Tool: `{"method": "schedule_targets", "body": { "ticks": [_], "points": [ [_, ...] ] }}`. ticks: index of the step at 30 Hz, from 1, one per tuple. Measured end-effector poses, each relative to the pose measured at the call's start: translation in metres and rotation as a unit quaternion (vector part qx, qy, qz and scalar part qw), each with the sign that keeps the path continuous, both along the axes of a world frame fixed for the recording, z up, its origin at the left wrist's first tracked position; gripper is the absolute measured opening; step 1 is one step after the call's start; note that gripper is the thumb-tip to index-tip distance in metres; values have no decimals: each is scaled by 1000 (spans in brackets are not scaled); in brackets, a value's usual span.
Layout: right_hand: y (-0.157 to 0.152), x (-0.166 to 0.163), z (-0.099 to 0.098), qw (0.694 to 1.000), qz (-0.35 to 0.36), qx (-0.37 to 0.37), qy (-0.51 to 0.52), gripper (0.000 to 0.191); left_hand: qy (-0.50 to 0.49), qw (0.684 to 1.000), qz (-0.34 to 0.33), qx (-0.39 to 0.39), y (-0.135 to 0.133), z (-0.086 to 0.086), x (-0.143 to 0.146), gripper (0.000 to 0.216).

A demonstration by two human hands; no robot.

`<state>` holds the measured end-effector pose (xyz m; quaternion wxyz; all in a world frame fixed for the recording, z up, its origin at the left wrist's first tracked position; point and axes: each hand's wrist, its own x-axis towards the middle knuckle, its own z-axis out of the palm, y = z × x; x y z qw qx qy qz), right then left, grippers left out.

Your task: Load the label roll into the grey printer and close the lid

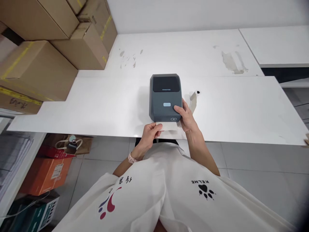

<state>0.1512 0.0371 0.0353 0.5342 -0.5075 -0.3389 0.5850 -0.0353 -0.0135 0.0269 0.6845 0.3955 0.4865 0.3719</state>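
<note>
A dark grey label printer (pixel 165 96) sits near the front edge of a white table (pixel 101 106). A white label (pixel 169 126) sticks out of its front slot. My left hand (pixel 149 135) pinches the left end of that label between thumb and fingers. My right hand (pixel 185 116) is curled round the printer's front right corner, thumb on its top face. A small roll of label backing (pixel 193 98) lies on the table just right of the printer, behind my right hand.
Brown cardboard boxes (pixel 41 61) are stacked at the table's far left. Under the table at the left lie an orange box (pixel 49 170), a brown bag (pixel 72 145) and a green box (pixel 36 214). A second white table (pixel 275 45) stands at the far right.
</note>
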Motion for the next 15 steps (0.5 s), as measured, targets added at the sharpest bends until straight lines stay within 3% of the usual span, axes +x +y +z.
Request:
{"method": "schedule_targets", "body": {
  "ticks": [5, 9, 11, 15],
  "points": [
    [8, -1, 10, 998, -17, 5, -52, 114, 30, 999, -13, 23, 5, 3, -2, 41],
    [18, -3, 18, 989, -9, 41, -140, 116, 68, 996, -21, 60, 3, -3, -14, 51],
    [22, -3, 20, 985, -5, 51, -167, 118, 91, 990, 23, 102, 4, -5, -20, 54],
    [26, -1, 19, 977, 13, 77, -199, 114, 147, 954, 179, 191, 14, 0, -23, 41]
  ]
}}
